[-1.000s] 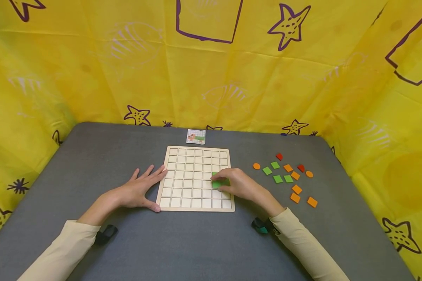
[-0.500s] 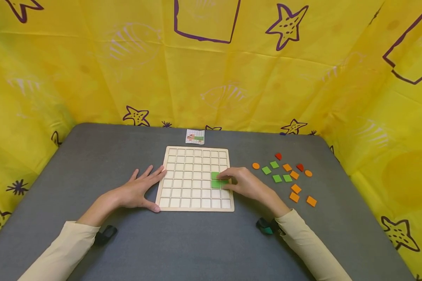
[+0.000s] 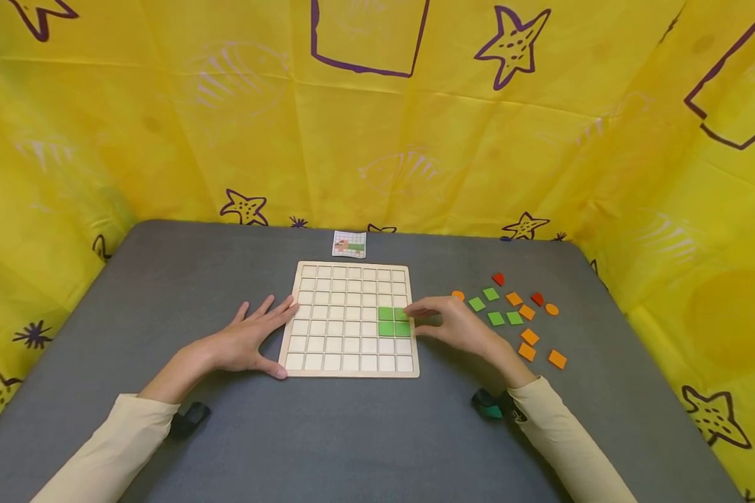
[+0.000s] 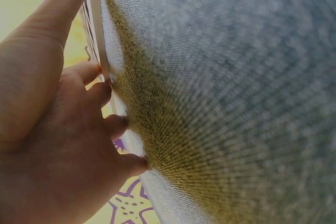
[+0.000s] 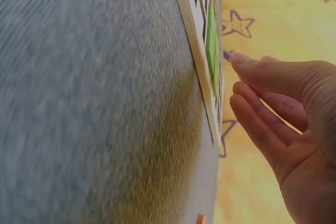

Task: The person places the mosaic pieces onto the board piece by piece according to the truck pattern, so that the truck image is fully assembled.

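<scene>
right hand [image 3: 456,323] draws back from the green tiles [image 3: 390,325]
it's slid to the board rim [image 3: 414,356], baring nearly all four, partly hiding an orange disc [image 3: 458,294].

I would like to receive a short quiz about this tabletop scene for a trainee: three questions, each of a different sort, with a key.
1. Count: how many green square tiles sit inside the pale wooden board with square cells?
2. True or false: the person's right hand is gripping one of the green tiles.
3. Choose: what lies just beyond the board's far edge?
A) an orange round tile
B) a small printed paper card
C) the right hand

Key:
1. Four.
2. False; it holds nothing.
3. B.
</scene>
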Motion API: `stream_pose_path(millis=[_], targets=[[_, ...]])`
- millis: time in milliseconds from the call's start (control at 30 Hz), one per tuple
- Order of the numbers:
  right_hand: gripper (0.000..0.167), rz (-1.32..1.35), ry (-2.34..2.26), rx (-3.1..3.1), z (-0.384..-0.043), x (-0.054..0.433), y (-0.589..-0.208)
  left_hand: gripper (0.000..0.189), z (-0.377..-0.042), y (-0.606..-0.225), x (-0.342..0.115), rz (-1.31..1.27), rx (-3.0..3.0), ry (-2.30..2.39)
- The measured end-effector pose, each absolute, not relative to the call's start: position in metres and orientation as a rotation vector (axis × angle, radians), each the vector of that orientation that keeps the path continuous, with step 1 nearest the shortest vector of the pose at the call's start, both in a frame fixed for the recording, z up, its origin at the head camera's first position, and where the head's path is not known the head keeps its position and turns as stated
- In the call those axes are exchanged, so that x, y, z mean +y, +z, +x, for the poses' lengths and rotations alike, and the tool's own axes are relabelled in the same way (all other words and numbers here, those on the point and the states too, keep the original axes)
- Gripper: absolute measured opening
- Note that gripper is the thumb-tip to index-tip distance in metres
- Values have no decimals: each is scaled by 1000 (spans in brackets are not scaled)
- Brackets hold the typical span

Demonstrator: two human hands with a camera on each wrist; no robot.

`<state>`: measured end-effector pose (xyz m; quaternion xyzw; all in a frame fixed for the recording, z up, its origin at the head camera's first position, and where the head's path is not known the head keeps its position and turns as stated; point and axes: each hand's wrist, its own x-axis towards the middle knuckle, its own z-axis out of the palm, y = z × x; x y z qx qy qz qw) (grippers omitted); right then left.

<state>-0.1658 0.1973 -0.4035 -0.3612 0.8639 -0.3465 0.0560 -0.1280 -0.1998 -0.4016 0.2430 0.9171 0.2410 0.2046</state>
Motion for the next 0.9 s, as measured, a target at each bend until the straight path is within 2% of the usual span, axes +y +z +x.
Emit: stream_pose_path(millis=[900], targets=[[40, -1018, -1074, 2764, -166, 259, -407, 118, -128, -403, -200, 670, 2567, 651]])
